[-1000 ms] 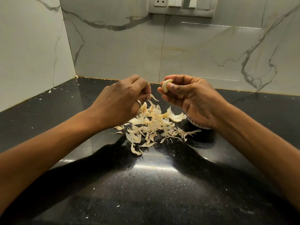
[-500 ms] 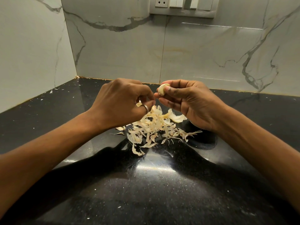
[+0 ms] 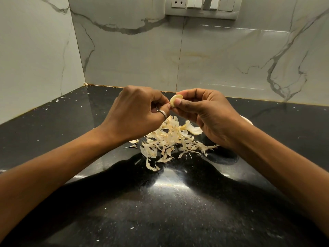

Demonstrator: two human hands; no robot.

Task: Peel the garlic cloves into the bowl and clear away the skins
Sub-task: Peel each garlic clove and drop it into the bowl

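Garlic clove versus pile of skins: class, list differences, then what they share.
The garlic clove is one curved piece; the pile of skins is many thin flakes. The garlic clove is pinched between left hand and right hand; the pile of skins lies on the countertop. Both are pale cream.

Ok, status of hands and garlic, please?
Right hand holds garlic clove. Left hand pinches its end. Skins piled on counter below. Bowl mostly hidden behind right hand.

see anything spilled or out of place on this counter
Loose garlic skins lie heaped in the middle of the black counter, and small white flecks are strewn toward the left corner by the wall. It is peeling litter not yet cleared. Nothing looks damaged.
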